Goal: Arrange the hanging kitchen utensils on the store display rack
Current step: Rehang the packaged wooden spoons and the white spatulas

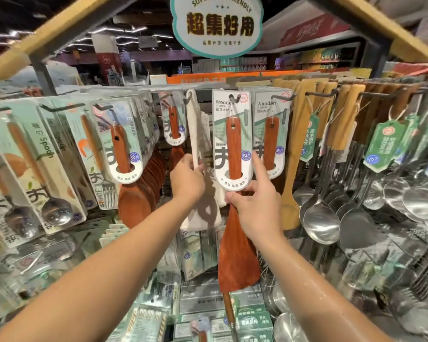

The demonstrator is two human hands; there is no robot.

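Note:
A reddish wooden turner (234, 154) on a white and green card hangs from a hook at the middle of the rack. My right hand (253, 206) pinches the card's lower edge, its forefinger pointing up along the card's right side. My left hand (187, 180) grips the strap of a cream cloth bag (200, 213) that hangs from the neighbouring hook on the left. A second carded turner (271, 144) hangs just right of the first one. Carded wooden rice spoons (124, 154) fill the hooks to the left.
Light wooden spatulas (297, 149) and steel ladles (321, 218) crowd the hooks on the right. Carded steel spoons (30, 183) hang at far left. Boxed goods (208, 299) sit on the shelf below. A round store sign (218, 25) hangs overhead.

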